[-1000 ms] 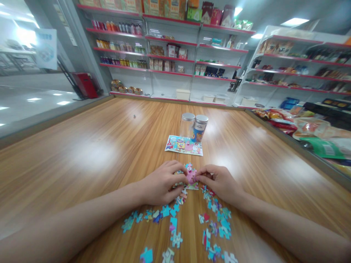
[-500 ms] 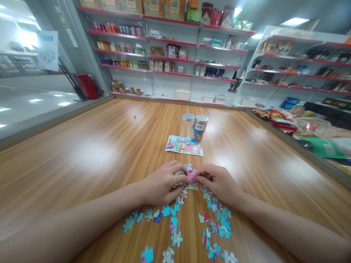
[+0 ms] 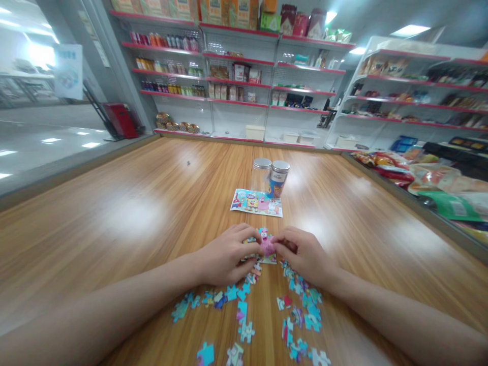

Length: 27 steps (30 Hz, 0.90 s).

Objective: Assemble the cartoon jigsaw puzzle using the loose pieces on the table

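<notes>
A partly joined jigsaw (image 3: 268,246) with a pink cartoon figure lies between my hands on the wooden table (image 3: 152,178). My left hand (image 3: 229,254) rests on its left side, fingers curved and thumb apart from them, fingertips touching the joined pieces. At the right edge, my right hand (image 3: 305,254) has thumb and forefinger pinched together at the pink part; whatever lies between them is too small to make out. Loose puzzle pieces (image 3: 312,316) are scattered nearer to me, and others (image 3: 231,292) lie below my left hand.
Beyond the jigsaw lies a printed cartoon picture sheet (image 3: 256,203). Behind it stand a clear jar (image 3: 261,175) and a labelled jar (image 3: 278,180), both with silver lids. Packaged goods (image 3: 392,168) are at the right, and stocked shelves (image 3: 240,61) line the back.
My right fingertips have shifted slightly at the pink part of the jigsaw. My left hand has stayed in nearly the same place.
</notes>
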Tool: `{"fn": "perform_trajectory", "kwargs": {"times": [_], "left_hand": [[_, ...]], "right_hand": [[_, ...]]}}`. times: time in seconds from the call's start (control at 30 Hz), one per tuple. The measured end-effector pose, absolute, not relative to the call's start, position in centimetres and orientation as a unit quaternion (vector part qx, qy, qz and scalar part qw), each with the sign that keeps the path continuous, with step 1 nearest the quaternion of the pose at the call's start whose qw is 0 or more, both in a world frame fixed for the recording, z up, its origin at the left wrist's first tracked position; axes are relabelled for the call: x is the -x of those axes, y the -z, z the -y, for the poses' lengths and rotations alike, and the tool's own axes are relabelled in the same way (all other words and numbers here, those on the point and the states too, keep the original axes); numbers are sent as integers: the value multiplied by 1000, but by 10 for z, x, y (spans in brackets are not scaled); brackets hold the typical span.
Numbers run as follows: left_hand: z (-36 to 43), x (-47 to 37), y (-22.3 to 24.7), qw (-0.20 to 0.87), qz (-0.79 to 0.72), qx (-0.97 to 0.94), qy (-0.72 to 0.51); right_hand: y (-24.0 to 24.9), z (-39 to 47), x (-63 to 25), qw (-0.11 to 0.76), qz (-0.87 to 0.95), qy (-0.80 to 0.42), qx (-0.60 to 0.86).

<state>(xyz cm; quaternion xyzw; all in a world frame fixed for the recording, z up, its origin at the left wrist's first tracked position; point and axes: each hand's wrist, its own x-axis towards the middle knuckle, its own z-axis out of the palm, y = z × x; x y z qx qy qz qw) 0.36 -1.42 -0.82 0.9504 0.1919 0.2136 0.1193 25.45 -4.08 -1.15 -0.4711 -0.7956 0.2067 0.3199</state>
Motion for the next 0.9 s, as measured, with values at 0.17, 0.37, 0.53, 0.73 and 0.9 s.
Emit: {"fn": "perform_trajectory", "kwargs": {"times": [0.17, 0.37, 0.53, 0.73, 0.9], "left_hand": [[14, -3, 9, 114, -193, -952, -207], [13, -4, 8, 96, -187, -957, -201], [14, -4, 7, 91, -191, -958, -193], [13, -4, 9, 89, -190, -957, -199], [13, -4, 10, 91, -192, -957, -198]], "right_hand": [[10, 42, -256, 333, 767, -188, 515], [14, 40, -257, 321, 789, -191, 488], [16, 40, -257, 321, 803, -182, 469], [15, 39, -257, 315, 807, -187, 464], [16, 39, -258, 314, 807, -191, 462]]}}
